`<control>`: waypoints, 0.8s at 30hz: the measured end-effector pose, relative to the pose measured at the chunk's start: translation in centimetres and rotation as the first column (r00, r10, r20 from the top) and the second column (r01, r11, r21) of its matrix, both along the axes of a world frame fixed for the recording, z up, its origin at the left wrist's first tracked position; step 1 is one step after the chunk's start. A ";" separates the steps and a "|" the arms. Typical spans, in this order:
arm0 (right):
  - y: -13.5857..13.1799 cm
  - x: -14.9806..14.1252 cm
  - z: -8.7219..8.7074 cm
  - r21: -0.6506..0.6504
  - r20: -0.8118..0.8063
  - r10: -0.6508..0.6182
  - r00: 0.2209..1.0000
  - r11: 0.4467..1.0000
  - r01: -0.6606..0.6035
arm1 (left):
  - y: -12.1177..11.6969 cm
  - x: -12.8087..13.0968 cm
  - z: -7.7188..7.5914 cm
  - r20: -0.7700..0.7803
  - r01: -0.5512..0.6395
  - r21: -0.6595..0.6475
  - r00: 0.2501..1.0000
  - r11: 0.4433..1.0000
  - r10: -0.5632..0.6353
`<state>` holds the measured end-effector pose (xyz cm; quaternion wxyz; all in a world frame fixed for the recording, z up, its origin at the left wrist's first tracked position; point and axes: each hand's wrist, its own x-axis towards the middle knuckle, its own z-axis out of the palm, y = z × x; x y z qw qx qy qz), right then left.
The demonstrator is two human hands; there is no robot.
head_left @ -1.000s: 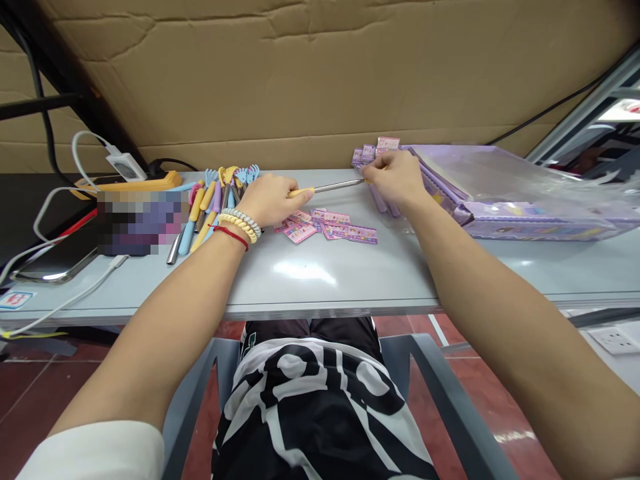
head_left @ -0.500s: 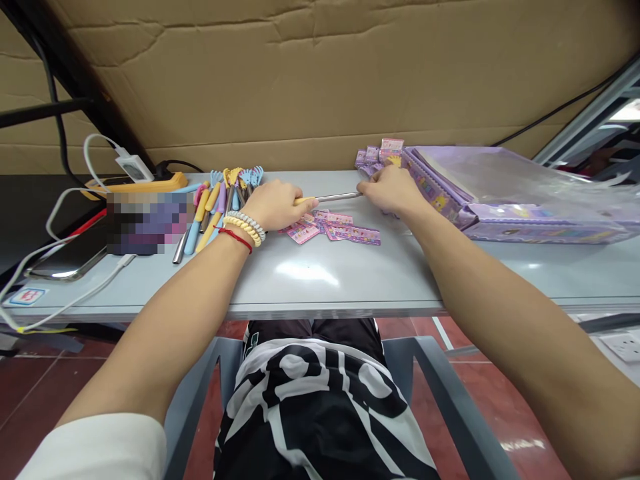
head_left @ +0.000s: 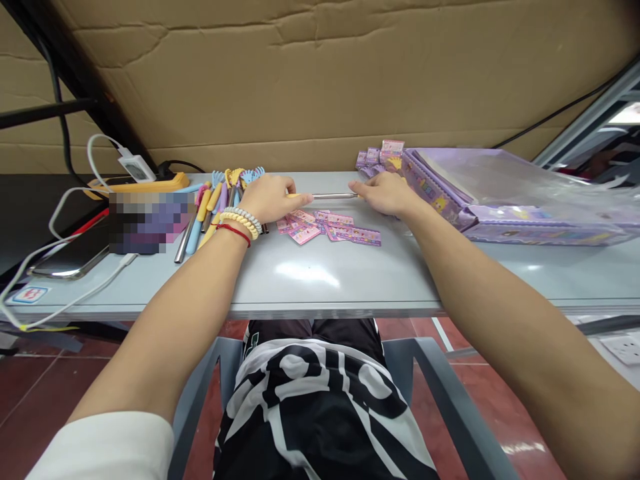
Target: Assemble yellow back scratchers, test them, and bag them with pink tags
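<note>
A telescopic back scratcher (head_left: 333,196) with a bare metal rod is stretched level between my two hands, just above the table. My left hand (head_left: 269,199) is closed around its yellow handle end. At the other end my right hand (head_left: 386,193) pinches the rod near a yellow head, most of which my fingers hide. Below the rod, pink and purple printed labels (head_left: 327,228) lie in a loose spread. Left of my left hand is a pile of back scratchers (head_left: 207,210) with coloured handles and claw heads, partly covered by my wrist.
An open purple printed box (head_left: 520,220) with clear plastic stands at the right. Small purple packs (head_left: 373,157) sit at the back beside it. A phone (head_left: 70,257), white cables and a yellow power strip (head_left: 175,181) take up the left side. Cardboard (head_left: 320,80) walls the back.
The back scratcher has swung from slightly slanted to nearly level. My left hand has risen a little, and my right hand has shifted slightly left and down.
</note>
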<state>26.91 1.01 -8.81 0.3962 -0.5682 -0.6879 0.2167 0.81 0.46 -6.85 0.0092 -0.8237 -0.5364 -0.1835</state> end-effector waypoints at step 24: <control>-0.9 0.6 1.3 0.225 0.145 0.227 0.963 0.940 -0.255 | 0.7 -3.1 0.6 0.866 0.447 -0.172 0.493 0.878 -0.081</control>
